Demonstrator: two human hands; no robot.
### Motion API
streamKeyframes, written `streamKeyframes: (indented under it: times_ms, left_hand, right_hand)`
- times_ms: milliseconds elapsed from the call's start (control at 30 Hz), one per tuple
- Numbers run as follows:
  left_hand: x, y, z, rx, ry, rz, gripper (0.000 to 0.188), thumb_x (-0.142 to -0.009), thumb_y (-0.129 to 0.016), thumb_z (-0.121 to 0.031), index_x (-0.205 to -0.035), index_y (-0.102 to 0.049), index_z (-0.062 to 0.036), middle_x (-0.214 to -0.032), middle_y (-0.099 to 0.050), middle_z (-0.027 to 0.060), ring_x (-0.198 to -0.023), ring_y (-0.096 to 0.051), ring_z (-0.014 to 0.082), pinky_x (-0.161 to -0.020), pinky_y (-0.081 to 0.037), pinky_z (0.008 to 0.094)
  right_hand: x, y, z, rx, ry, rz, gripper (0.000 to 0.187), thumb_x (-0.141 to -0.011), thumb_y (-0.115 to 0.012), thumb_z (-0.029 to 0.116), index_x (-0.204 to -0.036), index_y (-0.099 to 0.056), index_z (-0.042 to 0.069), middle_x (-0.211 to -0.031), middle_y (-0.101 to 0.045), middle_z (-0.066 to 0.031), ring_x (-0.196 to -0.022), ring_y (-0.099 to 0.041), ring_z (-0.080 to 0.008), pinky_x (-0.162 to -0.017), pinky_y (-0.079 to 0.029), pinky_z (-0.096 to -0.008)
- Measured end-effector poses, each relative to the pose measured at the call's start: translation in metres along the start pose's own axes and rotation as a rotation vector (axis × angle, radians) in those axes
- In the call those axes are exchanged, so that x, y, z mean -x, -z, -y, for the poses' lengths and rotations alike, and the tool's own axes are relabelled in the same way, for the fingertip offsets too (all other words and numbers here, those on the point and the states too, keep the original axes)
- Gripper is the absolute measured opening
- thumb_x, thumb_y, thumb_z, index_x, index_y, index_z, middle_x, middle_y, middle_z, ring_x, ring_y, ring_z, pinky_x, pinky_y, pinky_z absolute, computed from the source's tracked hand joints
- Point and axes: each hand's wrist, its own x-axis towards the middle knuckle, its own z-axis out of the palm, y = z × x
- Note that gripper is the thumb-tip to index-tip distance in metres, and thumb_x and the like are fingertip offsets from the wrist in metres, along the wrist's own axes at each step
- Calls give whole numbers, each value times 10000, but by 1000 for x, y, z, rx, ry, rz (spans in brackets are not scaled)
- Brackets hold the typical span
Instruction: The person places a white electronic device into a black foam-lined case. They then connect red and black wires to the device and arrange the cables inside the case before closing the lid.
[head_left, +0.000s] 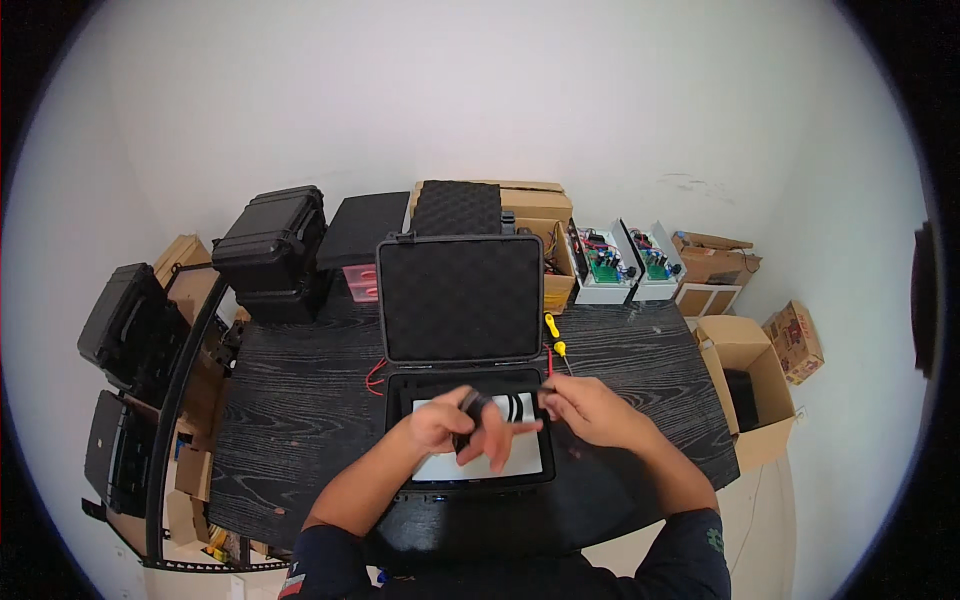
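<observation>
On the dark table before me stands an open black hard case [384,300], its raised lid lined with dark egg-crate foam. A flat white panel [432,467] lies in the base. Above that panel my left hand [460,430] grips a dark bundle of cord [477,404], some fingers pointing forward; the bundle is blurred and partly covered by the fingers. Over the case's right edge my right hand [588,408] is closed, thumb and fingertips pinching a thin dark end. Black curved strands show between both hands, against the white.
Two yellow-handled screwdrivers [552,326] lie right of the lid. Behind them stand white housings with green circuit boards [604,262]. Black cases [268,240] are stacked at the back left. An open cardboard box [765,385] sits beyond the table's right edge. A red wire [374,378] lies left of the case.
</observation>
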Motion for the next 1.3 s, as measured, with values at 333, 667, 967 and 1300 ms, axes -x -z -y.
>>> streamKeyframes:
  times_ms: [333,667,967,1300]
  left_hand:
    - [-20,-13,-2,-497,-218,-591,583,-1110,-572,-322,-1583,-475,5,-1646,-487,198,-1530,-470,279,-1292,-327,428]
    - [-5,-15,-5,-699,585,-175,937,-1144,-63,-638,-952,-716,6,-821,-731,111,-575,-636,164,-628,-563,292]
    - [29,-11,-27,-825,603,-188,873,-1154,-200,-637,-956,-744,17,-735,-711,81,-592,-647,161,-680,-537,293]
    - [76,-16,-49,-1231,-30,-820,351,-995,-701,-49,-1331,-622,12,-1083,-735,70,-999,-679,117,-932,-533,294]
  right_hand:
    - [4,-33,28,196,-14,120,183,-1067,-616,158,-1211,-666,56,-1025,-757,-201,-919,-761,-374,-742,-606,-460]
    - [-4,-20,44,182,202,-7,185,-979,-754,186,-1103,-684,69,-951,-733,-149,-866,-744,-363,-726,-591,-461]
    - [-34,-38,32,208,301,80,373,-943,-789,167,-1274,-631,95,-955,-707,-111,-903,-738,-339,-786,-589,-466]
    - [-122,-65,13,359,320,-108,271,-1030,-671,238,-1252,-651,84,-1059,-740,-113,-954,-748,-327,-784,-597,-460]
